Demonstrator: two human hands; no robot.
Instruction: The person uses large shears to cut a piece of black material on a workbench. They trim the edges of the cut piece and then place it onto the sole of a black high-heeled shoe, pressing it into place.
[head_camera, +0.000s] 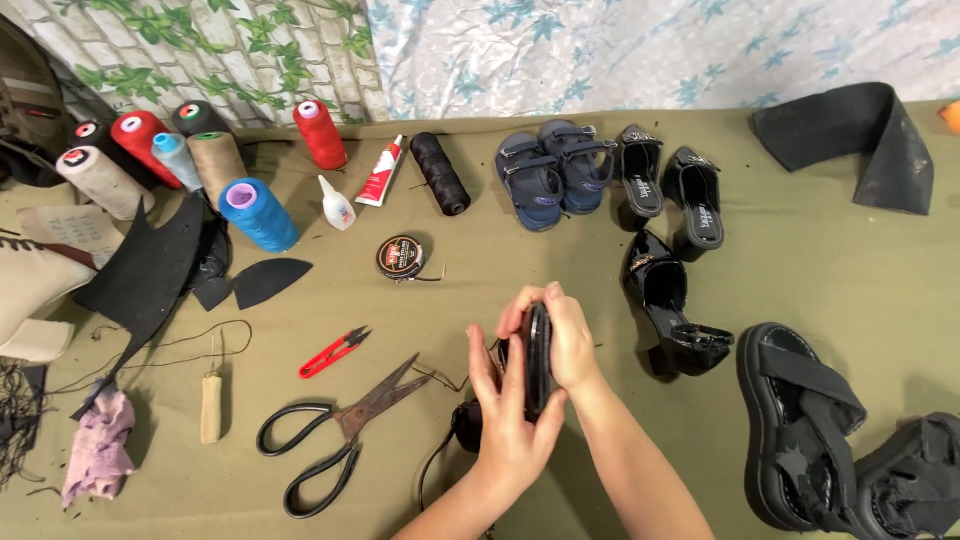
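Holding a black shoe (538, 352) on its edge, the left hand (508, 420) and the right hand (566, 340) both grip it tight. Fingers hide most of the shoe. It sits just right of the big rusty scissors (335, 432). Another black sandal (800, 430) farther right is cut off at the bottom.
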